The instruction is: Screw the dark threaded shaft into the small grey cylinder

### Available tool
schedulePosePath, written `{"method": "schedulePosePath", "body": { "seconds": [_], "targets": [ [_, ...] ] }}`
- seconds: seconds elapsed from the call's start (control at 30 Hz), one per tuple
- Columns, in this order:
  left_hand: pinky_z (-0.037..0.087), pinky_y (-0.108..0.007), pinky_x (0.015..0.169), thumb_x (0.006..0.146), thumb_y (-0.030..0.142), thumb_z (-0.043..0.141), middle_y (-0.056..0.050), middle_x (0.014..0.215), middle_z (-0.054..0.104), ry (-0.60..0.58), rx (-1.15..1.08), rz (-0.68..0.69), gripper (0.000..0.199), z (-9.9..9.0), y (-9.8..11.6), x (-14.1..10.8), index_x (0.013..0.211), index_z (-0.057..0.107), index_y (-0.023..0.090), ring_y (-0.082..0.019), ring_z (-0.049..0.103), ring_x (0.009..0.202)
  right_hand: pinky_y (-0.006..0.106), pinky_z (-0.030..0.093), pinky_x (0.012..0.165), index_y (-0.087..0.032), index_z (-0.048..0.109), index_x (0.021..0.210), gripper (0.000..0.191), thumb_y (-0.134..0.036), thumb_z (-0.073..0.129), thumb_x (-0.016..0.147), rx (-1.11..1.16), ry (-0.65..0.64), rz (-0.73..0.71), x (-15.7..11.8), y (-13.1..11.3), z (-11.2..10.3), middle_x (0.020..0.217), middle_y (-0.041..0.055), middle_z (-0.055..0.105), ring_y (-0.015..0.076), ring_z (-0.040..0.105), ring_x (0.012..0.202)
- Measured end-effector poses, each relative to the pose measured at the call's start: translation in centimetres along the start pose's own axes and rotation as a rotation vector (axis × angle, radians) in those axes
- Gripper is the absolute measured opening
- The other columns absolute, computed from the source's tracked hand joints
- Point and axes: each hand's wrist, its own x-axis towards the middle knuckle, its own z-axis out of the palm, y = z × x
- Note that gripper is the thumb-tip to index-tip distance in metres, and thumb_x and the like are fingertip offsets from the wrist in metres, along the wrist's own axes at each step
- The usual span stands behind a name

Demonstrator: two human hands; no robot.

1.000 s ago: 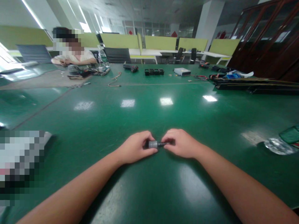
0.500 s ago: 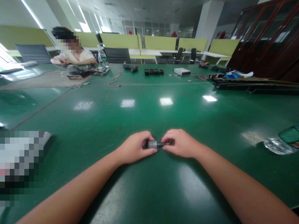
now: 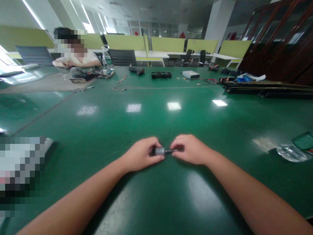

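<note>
A small grey-and-black cylinder [image 3: 159, 151] lies sideways between my hands, low over the green table [image 3: 156, 122]. From its right end runs a thin, dark, ribbed shaft [image 3: 168, 151]. My left hand [image 3: 142, 154] is curled round the cylinder, with the thumb below and the fingers above, hiding its left end. On the other side, the fingers of my right hand [image 3: 189, 149] are pinched at the far end of the shaft, partly covering it. The object's exact kind is too small to make out.
A blurred-out box-like thing [image 3: 21, 163] lies at left, a shiny silver disc [image 3: 292, 153] at right. Across the table are a power drill [image 3: 137, 70], a black part [image 3: 161, 75], a white box [image 3: 191, 75] and dark strips [image 3: 264, 88]. A person [image 3: 78, 60] sits at far left.
My right hand has shifted slightly to the right, away from my left hand, and a little more of the shaft's length shows. My left hand and the cylinder have stayed put.
</note>
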Motion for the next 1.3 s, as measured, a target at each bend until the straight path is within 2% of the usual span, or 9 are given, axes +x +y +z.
{"method": "schedulePosePath", "body": {
  "seconds": [0.67,0.9,1.3],
  "targets": [
    [0.037,-0.025,0.060,0.080,0.041,0.069,0.001,0.078,0.062,0.009,-0.027,-0.012,0.024,-0.07,0.14,-0.05,0.091,0.063,0.020,-0.015,0.055,0.068,0.028,0.043,0.074,-0.019,0.074,0.087,0.008,-0.017,0.071,0.080,-0.021,-0.009,0.029,-0.24,0.19,-0.75,0.084,0.0028,0.068,0.0155,0.059,0.082],
    [0.036,-0.024,0.059,0.080,0.040,0.068,0.001,0.076,0.060,0.012,-0.024,-0.017,0.023,0.00,0.17,-0.03,0.090,0.063,0.020,-0.015,0.053,0.066,0.026,0.041,0.068,-0.018,0.072,0.086,0.008,-0.016,0.072,0.078,-0.017,0.027,0.062,-0.32,0.34,-0.73,0.082,0.0020,0.067,0.0138,0.057,0.075],
    [0.037,-0.025,0.060,0.081,0.041,0.068,0.001,0.077,0.062,0.011,-0.011,-0.018,0.024,-0.07,0.16,-0.05,0.090,0.063,0.020,-0.015,0.055,0.067,0.025,0.042,0.066,-0.018,0.071,0.084,0.008,-0.014,0.069,0.077,-0.017,0.022,0.071,-0.45,0.54,-0.97,0.080,0.0014,0.066,0.0130,0.057,0.073]
  ]
}}
